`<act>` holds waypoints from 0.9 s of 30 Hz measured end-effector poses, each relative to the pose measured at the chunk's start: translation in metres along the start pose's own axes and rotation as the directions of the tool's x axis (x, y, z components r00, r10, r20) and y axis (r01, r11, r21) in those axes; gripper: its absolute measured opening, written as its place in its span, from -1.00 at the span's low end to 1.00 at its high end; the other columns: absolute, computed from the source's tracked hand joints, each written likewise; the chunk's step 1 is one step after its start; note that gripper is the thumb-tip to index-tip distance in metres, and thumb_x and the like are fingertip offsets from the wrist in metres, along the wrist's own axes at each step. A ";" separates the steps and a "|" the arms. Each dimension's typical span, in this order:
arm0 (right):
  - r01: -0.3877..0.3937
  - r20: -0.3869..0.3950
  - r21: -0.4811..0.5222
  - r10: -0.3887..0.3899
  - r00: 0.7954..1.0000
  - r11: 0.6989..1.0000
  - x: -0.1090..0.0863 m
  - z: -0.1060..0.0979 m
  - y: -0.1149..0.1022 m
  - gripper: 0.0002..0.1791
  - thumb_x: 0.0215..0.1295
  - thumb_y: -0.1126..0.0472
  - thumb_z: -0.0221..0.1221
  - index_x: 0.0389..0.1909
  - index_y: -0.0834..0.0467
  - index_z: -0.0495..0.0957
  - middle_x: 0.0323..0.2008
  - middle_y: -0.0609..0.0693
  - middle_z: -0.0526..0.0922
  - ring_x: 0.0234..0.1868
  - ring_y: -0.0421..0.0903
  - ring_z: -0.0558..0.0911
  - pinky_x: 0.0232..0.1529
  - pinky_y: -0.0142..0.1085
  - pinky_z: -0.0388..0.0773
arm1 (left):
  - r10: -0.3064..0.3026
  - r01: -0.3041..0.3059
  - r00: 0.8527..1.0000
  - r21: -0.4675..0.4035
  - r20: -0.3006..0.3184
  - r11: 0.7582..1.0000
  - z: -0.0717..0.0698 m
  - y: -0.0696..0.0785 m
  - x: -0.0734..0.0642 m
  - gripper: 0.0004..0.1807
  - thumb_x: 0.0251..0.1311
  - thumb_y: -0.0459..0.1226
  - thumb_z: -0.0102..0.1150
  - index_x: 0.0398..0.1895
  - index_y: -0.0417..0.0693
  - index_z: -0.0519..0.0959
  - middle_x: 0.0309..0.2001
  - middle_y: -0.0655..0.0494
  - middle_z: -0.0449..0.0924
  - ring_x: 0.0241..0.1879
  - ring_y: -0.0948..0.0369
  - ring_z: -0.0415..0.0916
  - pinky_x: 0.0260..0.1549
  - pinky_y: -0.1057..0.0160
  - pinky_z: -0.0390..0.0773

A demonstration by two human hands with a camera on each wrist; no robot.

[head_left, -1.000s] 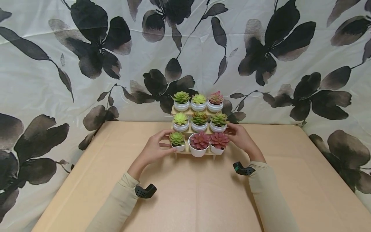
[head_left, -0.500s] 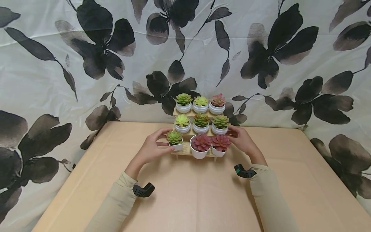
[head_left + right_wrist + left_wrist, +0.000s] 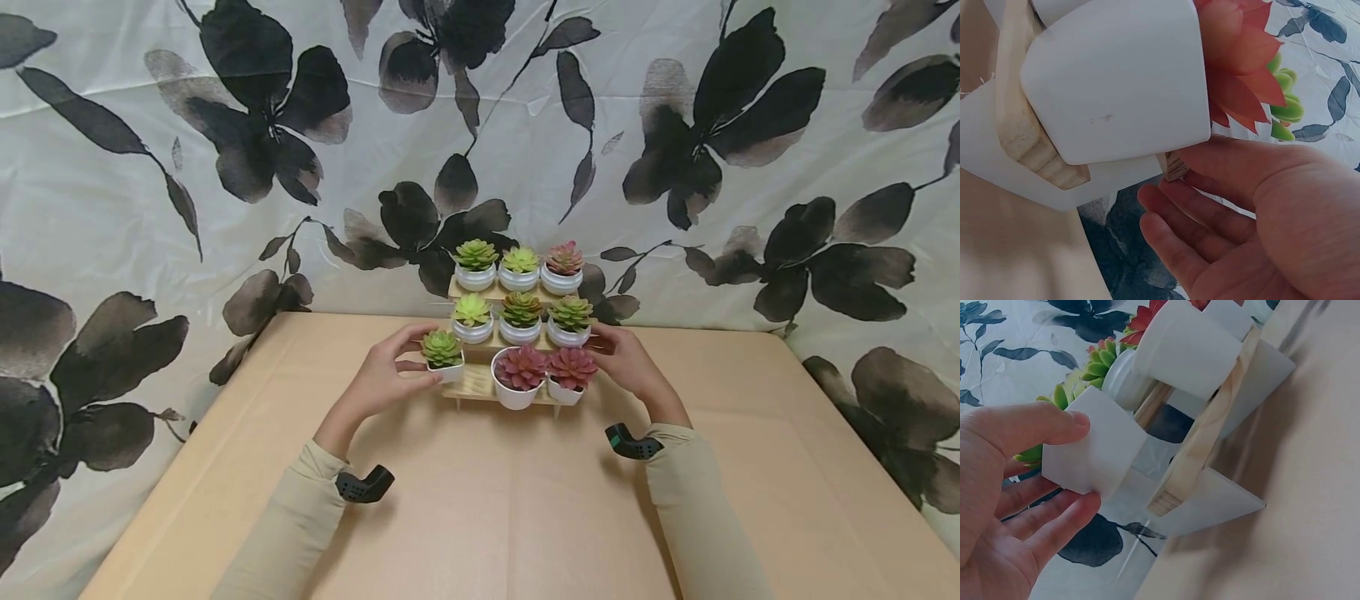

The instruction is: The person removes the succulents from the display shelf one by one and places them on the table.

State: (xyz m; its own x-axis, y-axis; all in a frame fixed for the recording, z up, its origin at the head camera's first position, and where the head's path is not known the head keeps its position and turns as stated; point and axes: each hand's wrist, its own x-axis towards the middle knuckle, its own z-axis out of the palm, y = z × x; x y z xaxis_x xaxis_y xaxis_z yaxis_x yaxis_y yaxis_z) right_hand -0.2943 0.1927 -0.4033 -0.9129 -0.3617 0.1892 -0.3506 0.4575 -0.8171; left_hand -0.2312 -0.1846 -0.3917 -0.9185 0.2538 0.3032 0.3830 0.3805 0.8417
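My left hand point(image 3: 381, 379) pinches a white angular pot with a green succulent point(image 3: 444, 352) between thumb and fingertips. In the left wrist view this white pot point(image 3: 1094, 444) is tilted and apart from the bottom shelf. A three-tier wooden stand point(image 3: 477, 385) bears several more potted succulents. My right hand point(image 3: 628, 364) holds the stand's right side; in the right wrist view its thumb and forefinger are at the end of a wooden shelf point(image 3: 1175, 167). A red succulent in a white pot point(image 3: 567, 392) sits close by that hand on the bottom shelf.
A larger round pot with a pink-red succulent point(image 3: 516, 396) stands mid bottom shelf. Round pots fill the middle and top tiers. The stand is near the back edge of the wooden table point(image 3: 510, 500), before a floral cloth point(image 3: 525, 125).
My left hand has drawn the green succulent pot off the left end of the bottom shelf, leftward, baring the wood there. My right hand keeps its place at the stand.
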 end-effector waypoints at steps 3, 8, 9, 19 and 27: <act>0.008 -0.004 -0.006 -0.008 1.000 1.000 0.000 0.000 0.001 -0.51 0.29 0.47 0.12 0.25 0.42 0.35 0.18 0.42 0.46 0.20 0.33 0.51 0.24 0.08 0.46 | -0.017 0.017 1.000 0.002 0.004 1.000 -0.001 -0.001 0.001 -0.22 -0.03 -0.36 0.46 0.31 -0.06 0.35 0.16 -0.06 0.46 0.08 0.02 0.47 -0.03 0.11 0.69; 0.009 -0.012 -0.012 -0.009 1.000 1.000 0.000 -0.001 -0.002 -0.52 0.28 0.47 0.12 0.24 0.42 0.36 0.17 0.42 0.47 0.19 0.33 0.52 0.23 0.08 0.47 | -0.018 0.018 1.000 0.011 0.010 1.000 -0.004 0.009 -0.001 -0.22 0.00 -0.45 0.39 0.34 -0.20 0.29 0.20 -0.19 0.42 0.10 -0.09 0.48 0.01 -0.07 0.65; 0.006 -0.012 -0.011 -0.007 1.000 1.000 0.000 -0.002 -0.003 -0.51 0.28 0.47 0.12 0.24 0.42 0.36 0.18 0.42 0.47 0.19 0.33 0.52 0.23 0.08 0.47 | -0.017 0.017 1.000 0.012 0.009 1.000 -0.005 0.013 -0.001 -0.23 0.01 -0.46 0.38 0.34 -0.22 0.29 0.21 -0.20 0.41 0.10 -0.11 0.47 0.02 -0.10 0.64; -0.009 -0.011 -0.009 0.009 1.000 1.000 0.000 -0.005 -0.006 -0.49 0.28 0.46 0.11 0.27 0.41 0.33 0.20 0.42 0.45 0.21 0.32 0.50 0.26 0.12 0.44 | -0.021 0.020 1.000 0.030 0.016 0.999 -0.013 -0.001 0.005 -0.22 0.01 -0.42 0.40 0.35 -0.12 0.29 0.24 -0.10 0.40 0.12 -0.04 0.47 0.01 0.02 0.66; -0.023 -0.004 -0.015 0.023 1.000 1.000 0.000 0.000 -0.005 -0.50 0.29 0.45 0.12 0.26 0.39 0.35 0.19 0.40 0.47 0.19 0.31 0.52 0.23 0.08 0.48 | -0.058 0.058 0.998 0.053 -0.005 0.997 -0.018 -0.019 0.002 -0.22 0.01 -0.37 0.42 0.34 -0.03 0.30 0.21 -0.07 0.42 0.13 -0.04 0.49 -0.01 0.10 0.68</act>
State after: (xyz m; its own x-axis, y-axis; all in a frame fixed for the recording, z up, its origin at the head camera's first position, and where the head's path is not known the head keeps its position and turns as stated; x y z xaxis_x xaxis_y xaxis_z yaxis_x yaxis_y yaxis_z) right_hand -0.2924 0.1906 -0.3991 -0.9217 -0.3474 0.1726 -0.3324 0.4778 -0.8131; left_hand -0.2423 -0.2075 -0.3988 -0.9397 0.2266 0.2562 0.3335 0.4416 0.8329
